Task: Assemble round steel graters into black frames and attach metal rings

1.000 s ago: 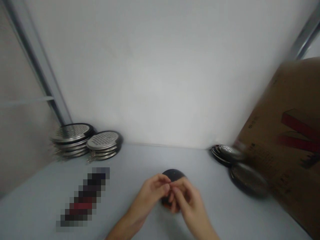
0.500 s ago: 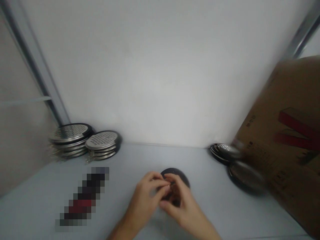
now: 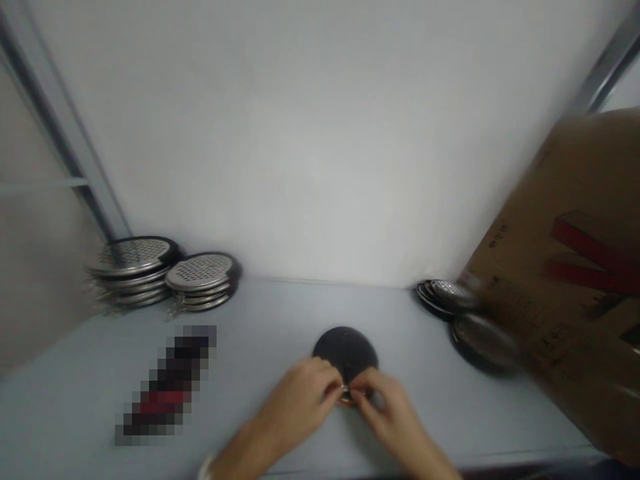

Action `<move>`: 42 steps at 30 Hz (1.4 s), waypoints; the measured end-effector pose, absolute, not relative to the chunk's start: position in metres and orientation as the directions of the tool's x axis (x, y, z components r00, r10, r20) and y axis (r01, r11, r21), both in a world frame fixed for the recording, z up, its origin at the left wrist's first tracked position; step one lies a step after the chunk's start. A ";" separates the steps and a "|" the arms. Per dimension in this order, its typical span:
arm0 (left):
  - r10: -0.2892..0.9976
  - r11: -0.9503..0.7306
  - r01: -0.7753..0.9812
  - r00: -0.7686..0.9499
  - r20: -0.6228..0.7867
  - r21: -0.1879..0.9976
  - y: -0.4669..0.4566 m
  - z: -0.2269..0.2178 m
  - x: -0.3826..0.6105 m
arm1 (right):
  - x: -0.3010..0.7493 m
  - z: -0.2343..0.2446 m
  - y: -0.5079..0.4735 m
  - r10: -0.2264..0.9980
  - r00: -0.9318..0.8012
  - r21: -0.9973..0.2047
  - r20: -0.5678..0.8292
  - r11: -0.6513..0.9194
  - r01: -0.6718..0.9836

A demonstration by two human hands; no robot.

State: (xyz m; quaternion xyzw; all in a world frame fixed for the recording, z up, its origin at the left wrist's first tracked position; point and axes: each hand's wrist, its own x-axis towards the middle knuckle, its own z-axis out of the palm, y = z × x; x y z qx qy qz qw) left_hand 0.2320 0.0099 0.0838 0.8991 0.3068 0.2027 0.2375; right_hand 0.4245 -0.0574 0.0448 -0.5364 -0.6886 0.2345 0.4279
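A round black disc (image 3: 345,350) lies on the table in front of me. At its near edge is a small shiny metal piece (image 3: 345,393), too blurred to name exactly, with an orange-brown spot below it. My left hand (image 3: 313,393) pinches this piece from the left with thumb and forefinger. From the right, my right hand (image 3: 383,400) has its thumb and forefinger closed on the same piece. The fingertips of both hands nearly meet there and hide part of the disc's near edge.
Two stacks of round perforated metal discs with black rims, a larger (image 3: 133,263) and a smaller (image 3: 200,273), stand at the back left. A pixelated dark object (image 3: 170,383) lies left. More discs (image 3: 453,297) lean by a cardboard box (image 3: 565,300) on the right.
Both hands have come down toward me and drawn apart slightly, uncovering more of the black disc. Their fingertips now pinch at its near edge. The view has shifted a little.
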 end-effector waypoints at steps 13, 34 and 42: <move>0.414 -0.876 0.270 0.846 0.337 0.400 0.025 0.043 0.239 | 0.442 0.014 -0.054 0.868 -0.186 -0.622 0.461 0.465 0.630; 0.546 -0.766 0.314 0.779 0.310 0.561 0.027 0.032 0.247 | 0.451 0.010 -0.058 0.839 -0.199 -0.595 0.506 0.507 0.624; 0.468 -0.883 0.429 0.811 0.351 0.188 0.007 0.053 0.241 | 0.420 0.039 -0.060 0.746 -0.232 -0.506 0.624 0.612 0.607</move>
